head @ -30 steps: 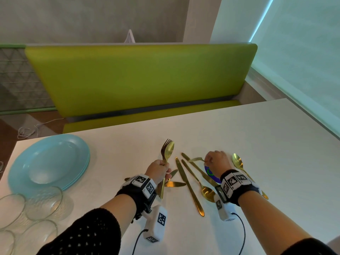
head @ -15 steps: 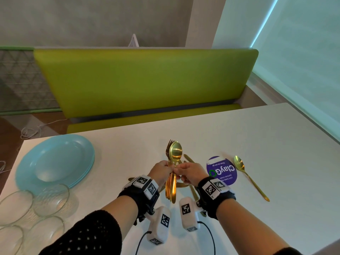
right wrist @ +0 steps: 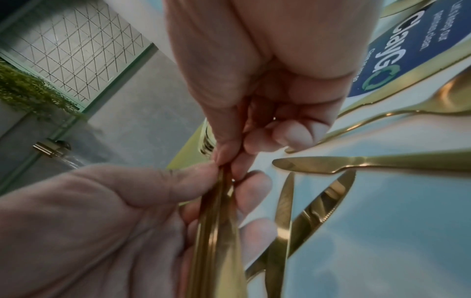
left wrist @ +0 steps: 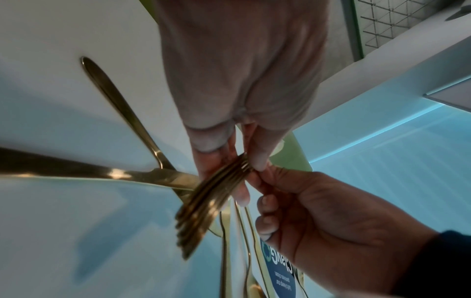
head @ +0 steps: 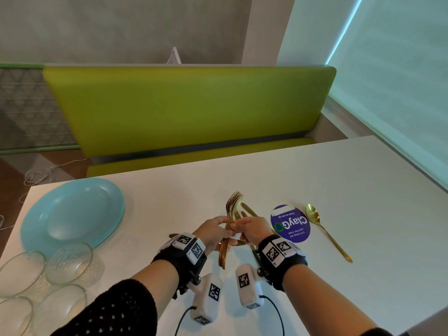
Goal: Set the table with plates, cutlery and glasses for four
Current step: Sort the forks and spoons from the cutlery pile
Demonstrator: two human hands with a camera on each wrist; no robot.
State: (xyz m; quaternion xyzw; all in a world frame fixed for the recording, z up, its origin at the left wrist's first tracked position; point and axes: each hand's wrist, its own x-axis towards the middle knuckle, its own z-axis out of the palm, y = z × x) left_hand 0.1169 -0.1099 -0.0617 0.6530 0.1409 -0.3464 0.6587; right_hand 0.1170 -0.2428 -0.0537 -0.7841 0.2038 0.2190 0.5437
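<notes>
A bundle of gold forks and spoons [head: 228,229] stands upright above the white table [head: 339,190]. My left hand [head: 213,235] grips the bundle's handles [left wrist: 216,191] with fingers curled round them. My right hand [head: 252,230] pinches the same bundle [right wrist: 219,211] from the right with thumb and fingertips. Gold knives [right wrist: 356,163] lie on the table under and beside my right hand. One gold spoon [head: 324,229] lies alone further right. A stack of light blue plates [head: 72,214] sits at the left, with several clear glass bowls [head: 68,261] in front of it.
A round purple sticker [head: 291,223] is on the table between my right hand and the lone spoon. A green bench [head: 189,107] runs along the table's far side. The window blind [head: 400,81] borders the table on the right.
My right hand left the loose cutlery on the table, came over to the left hand and now pinches the bundle. The bundle has grown, and the purple sticker is uncovered.
</notes>
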